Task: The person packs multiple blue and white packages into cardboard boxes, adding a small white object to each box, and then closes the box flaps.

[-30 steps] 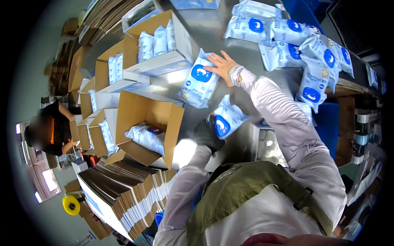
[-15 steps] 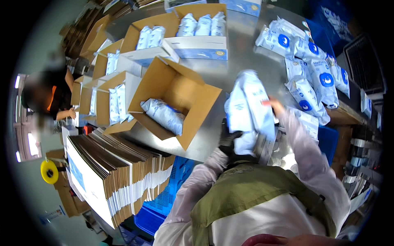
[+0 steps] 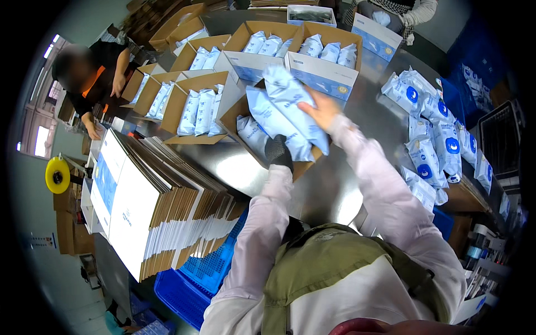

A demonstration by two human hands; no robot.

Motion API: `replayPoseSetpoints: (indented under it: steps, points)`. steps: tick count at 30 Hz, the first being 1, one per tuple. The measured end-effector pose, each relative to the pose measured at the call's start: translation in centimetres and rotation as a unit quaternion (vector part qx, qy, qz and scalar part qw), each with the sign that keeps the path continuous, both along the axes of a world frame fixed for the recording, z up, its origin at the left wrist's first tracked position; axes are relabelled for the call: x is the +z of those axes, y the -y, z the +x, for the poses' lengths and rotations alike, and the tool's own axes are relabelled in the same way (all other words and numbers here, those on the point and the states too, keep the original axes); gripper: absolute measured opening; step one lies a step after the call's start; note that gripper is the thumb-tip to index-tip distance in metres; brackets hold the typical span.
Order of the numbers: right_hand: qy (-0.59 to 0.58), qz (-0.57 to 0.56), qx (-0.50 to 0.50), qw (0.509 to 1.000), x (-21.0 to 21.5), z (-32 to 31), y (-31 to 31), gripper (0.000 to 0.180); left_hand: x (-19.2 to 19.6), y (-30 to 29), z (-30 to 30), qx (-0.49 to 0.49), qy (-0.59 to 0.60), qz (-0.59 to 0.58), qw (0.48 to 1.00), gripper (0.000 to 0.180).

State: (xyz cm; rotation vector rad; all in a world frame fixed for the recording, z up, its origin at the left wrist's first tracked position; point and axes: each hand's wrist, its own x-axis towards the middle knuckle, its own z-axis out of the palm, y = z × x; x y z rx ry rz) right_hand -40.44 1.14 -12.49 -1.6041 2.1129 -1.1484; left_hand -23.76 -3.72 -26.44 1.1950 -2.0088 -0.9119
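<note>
My right hand (image 3: 321,110), bare, grips light-blue wipes packs (image 3: 286,100) from their right side. These packs, at least two, lie tilted together over an open cardboard box (image 3: 230,118). My left hand (image 3: 278,152), in a dark glove, is closed against their lower left side. Another wipes pack (image 3: 252,134) lies inside this box, to the left of the held ones. Most of the box's interior is hidden behind the packs and my hands.
Filled open boxes (image 3: 324,71) stand behind and left on the metal table (image 3: 329,192). More wipes packs (image 3: 427,151) are piled at right. Flattened cartons (image 3: 167,206) stand stacked at left, by a blue crate (image 3: 192,290). One person (image 3: 92,84) is at far left, another (image 3: 391,14) at the back.
Both hands have carried the wipes packs up and left, from beside my body to over the open box. The view has shifted, showing more of the table's far side.
</note>
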Motion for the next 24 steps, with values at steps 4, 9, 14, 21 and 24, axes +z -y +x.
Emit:
replayPoseSetpoints:
  steps: [4, 9, 14, 21, 24]
  points:
    - [-0.103, 0.349, -0.038, 0.931, -10.9, -2.6, 5.1, 0.04, -0.6, -0.2, -2.3, 0.129, 0.008, 0.123, 0.984, 0.061]
    - [-0.12, 0.085, 0.064, 0.987, -7.9, 5.3, -4.9, 0.039, 11.3, -0.2, -3.1, 0.045, 0.166, -0.104, 0.98, 0.067]
    - [-0.072, -0.06, 0.024, 0.995, -3.5, 2.5, -18.2, 0.035, 11.6, 1.8, -6.5, -0.059, 0.202, -0.249, 0.945, 0.048]
    - [-0.014, 0.177, -0.357, 0.917, -6.3, -4.1, -40.6, 0.032, 7.9, 10.9, -8.7, -0.129, 0.238, -0.111, 0.956, 0.036]
    - [-0.056, 0.239, -0.266, 0.932, -8.5, -2.4, -43.4, 0.059, 6.1, 19.5, -8.6, -0.187, 0.165, -0.004, 0.968, 0.036]
